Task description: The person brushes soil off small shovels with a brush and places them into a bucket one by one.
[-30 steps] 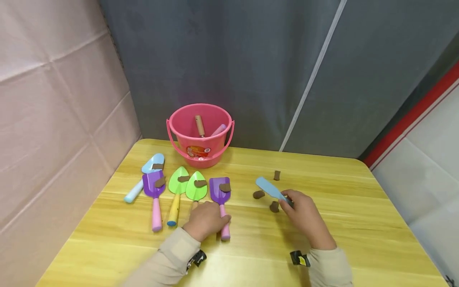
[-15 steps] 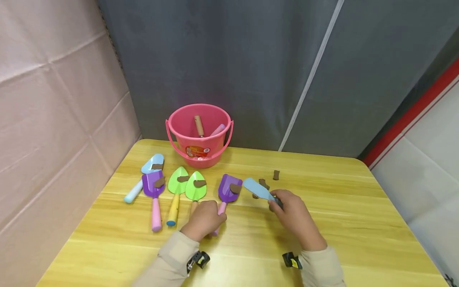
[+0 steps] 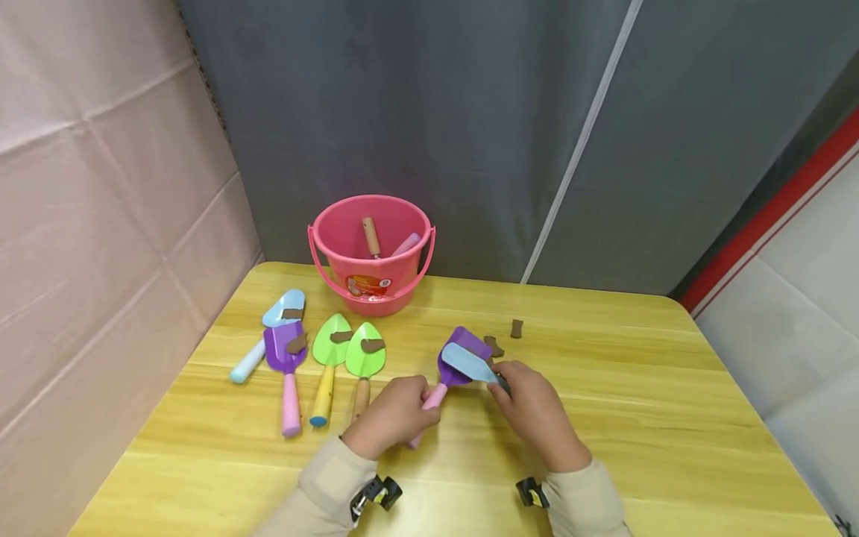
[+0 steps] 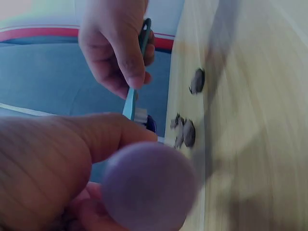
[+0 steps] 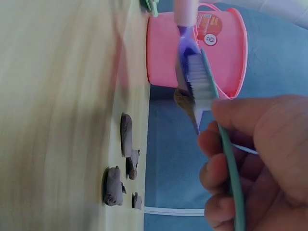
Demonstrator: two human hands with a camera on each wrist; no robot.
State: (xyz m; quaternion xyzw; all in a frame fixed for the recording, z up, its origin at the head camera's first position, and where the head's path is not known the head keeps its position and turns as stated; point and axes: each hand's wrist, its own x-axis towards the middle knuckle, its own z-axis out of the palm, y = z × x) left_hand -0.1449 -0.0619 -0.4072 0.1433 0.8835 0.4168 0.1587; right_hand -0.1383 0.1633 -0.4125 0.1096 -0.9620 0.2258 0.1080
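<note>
My left hand (image 3: 396, 410) grips the pink handle of a purple toy shovel (image 3: 475, 339), raised above the table. The handle's round end fills the near part of the left wrist view. A light blue brush (image 3: 466, 363) with white bristles (image 5: 199, 79) is held in my right hand (image 3: 537, 406). Its bristles face down into the shovel's blade. At the blade's edge in the right wrist view is a brown clay-like lump (image 5: 184, 102). Several more brown pieces (image 5: 126, 134) lie on the table below, partly hidden by the shovel in the head view.
A pink bucket (image 3: 372, 280) with tool handles inside stands at the back. To the left lie a light blue shovel (image 3: 248, 362), another purple shovel (image 3: 275, 343) and two green trowels (image 3: 329, 350), each bearing a brown piece. The wooden table (image 3: 637, 418) meets a dark curtain behind.
My left hand has lifted the purple shovel and swung its blade right, over the brown pieces. The brush in my right hand has moved left onto the blade.
</note>
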